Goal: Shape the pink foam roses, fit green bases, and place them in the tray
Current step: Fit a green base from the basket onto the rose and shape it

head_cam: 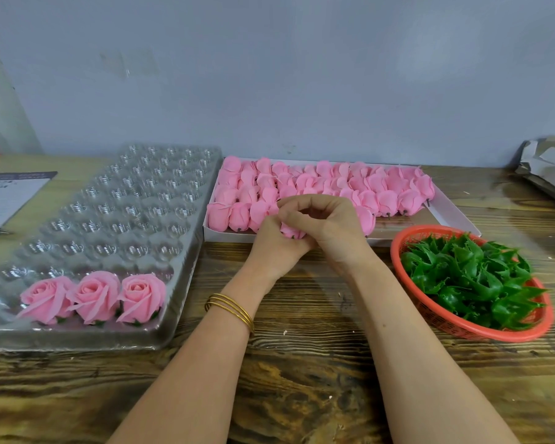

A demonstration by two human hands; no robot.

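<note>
Pinching one rose [290, 232] between left hand [274, 251] and right hand [329, 227], fingers curled, over grained wooden table [302, 379]; grey wall [302, 75] beyond, tray [125, 200] leftward, bases [468, 274] rightward.

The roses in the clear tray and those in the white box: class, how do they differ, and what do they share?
The roses in the clear tray are open blooms; the roses in the white box are closed buds. Tray roses show green bases; box roses show bare dark stubs. Tray roses number three, in one row; box roses lie packed in many rows. Both are pink.
</note>
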